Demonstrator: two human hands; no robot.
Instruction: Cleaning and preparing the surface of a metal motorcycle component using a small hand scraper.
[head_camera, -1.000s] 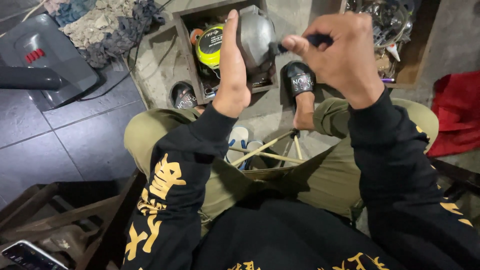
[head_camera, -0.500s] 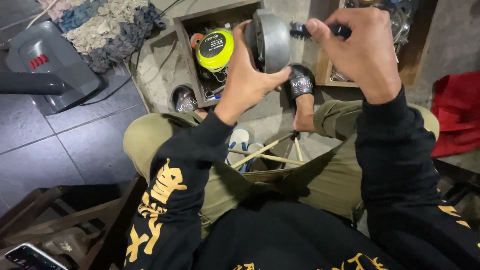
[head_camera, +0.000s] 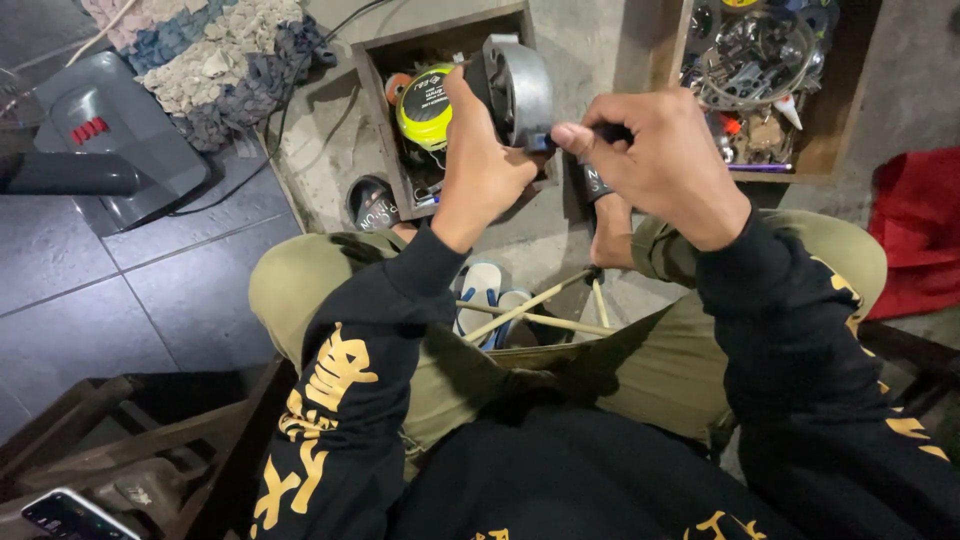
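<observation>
Above the wooden box (head_camera: 375, 70), the left hand (head_camera: 480, 165) grips a round metal part (head_camera: 520, 88) while the right hand (head_camera: 665, 160) pinches a dark tool (head_camera: 545, 142) against it; work appears unfinished.

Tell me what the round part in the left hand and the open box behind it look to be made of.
Round part: seemingly metal, a dull silver-grey with a soft sheen along its rim; cast or machined cannot be told. The left hand grips it, while the right hand pinches a dark tool at its edge. Open box: likely wood, with brown, matte, worn plank walls.
</observation>
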